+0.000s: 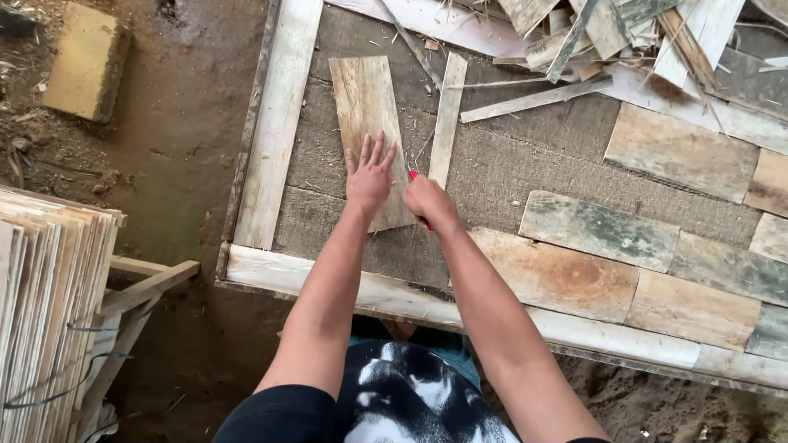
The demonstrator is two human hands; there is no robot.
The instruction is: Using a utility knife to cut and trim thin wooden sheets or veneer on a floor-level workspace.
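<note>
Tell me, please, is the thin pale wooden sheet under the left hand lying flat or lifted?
Flat: the thin pale wooden sheet lies on the workbench, left hand spread on it.

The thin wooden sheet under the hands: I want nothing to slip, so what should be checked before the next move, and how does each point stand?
1. Left hand flat on the thin rectangular wooden sheet, fingers spread: ok.
2. Right hand closed on the red-handled tool: ok.
3. Tool's tip or blade: hidden by the hand, cannot tell.
4. Left fingers clear of the tool: very close beside it, cannot tell.
5. Sheet lying flat on the grey woven-covered work table: ok.
6. Narrow pale wooden strip lies right next to the tool's path: not ok.
</note>
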